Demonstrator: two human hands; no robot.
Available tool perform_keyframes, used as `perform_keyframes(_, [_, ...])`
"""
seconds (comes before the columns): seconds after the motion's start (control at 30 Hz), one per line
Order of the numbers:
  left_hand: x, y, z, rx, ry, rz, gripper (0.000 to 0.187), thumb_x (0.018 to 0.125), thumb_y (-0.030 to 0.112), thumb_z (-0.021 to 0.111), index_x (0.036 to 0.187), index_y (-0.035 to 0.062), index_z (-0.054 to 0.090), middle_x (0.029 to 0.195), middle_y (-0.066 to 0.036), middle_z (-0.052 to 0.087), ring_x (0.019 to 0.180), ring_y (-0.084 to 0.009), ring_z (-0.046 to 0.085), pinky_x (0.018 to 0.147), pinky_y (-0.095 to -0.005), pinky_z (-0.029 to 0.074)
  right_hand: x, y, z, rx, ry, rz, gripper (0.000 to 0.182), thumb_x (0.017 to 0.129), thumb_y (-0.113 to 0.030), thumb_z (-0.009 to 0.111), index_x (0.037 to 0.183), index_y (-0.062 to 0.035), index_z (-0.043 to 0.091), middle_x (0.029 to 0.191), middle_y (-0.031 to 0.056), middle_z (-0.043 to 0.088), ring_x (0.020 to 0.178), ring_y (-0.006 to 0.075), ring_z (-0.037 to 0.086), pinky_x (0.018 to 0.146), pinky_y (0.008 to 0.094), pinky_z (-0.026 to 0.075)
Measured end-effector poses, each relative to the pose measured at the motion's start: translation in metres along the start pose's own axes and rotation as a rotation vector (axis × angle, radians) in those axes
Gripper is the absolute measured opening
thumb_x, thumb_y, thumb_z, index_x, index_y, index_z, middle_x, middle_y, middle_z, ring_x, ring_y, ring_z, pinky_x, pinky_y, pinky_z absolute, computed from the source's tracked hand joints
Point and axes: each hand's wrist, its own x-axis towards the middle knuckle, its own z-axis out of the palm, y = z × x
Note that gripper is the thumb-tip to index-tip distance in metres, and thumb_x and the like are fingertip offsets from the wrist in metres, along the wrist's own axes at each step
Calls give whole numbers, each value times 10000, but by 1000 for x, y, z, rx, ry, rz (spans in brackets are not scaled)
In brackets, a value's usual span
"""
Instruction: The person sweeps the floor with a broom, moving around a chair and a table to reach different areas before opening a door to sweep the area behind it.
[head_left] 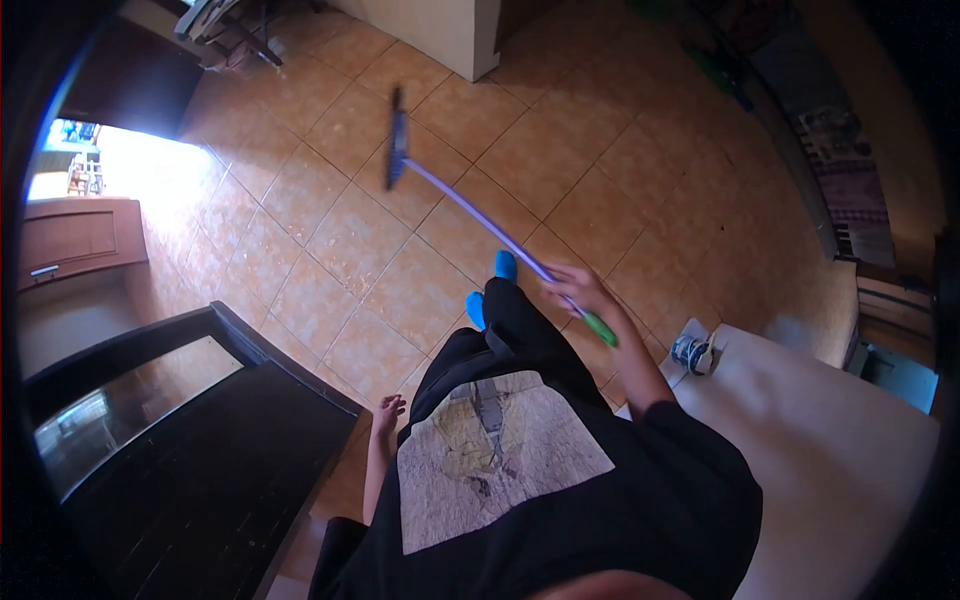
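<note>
My right hand (582,290) is wrapped around the purple stick of a long-handled broom (470,210), just above its green end grip. The broom's dark, narrow head (397,140) is out ahead over the tiles and slightly blurred. By my left thigh hangs my left hand (390,412), with nothing in it and its fingers loosely bent and apart. Small pale crumbs (355,275) lie scattered on the tiled floor (420,290) left of my blue-socked feet (505,265).
A black piece of furniture with a glass panel (200,470) stands close on my left. To my right is a pale tabletop (800,440) with a small round container (692,353) at its corner. Ahead, a wall corner (475,50) juts out; bright light enters at left.
</note>
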Motion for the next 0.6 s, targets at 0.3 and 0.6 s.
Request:
perform_keyframes(0.3, [36,12,25,115,-33,71,219,797,173,483,932,3,513,807,-70,557,729,-145,522,641,-232,426,0,-19,-102,-807,506,459,116,665,-47,478,665,57,528,489,80,500,366,146,477,326,271,376])
perform_keyframes(0.6, [40,131,45,-120,102,-34,231,805,152,458,972,-7,468,871,-125,534,809,-188,526,683,-281,438,233,-7,-270,-798,726,666,212,608,-193,571,758,-48,608,831,129,585,747,231,579,637,301,446])
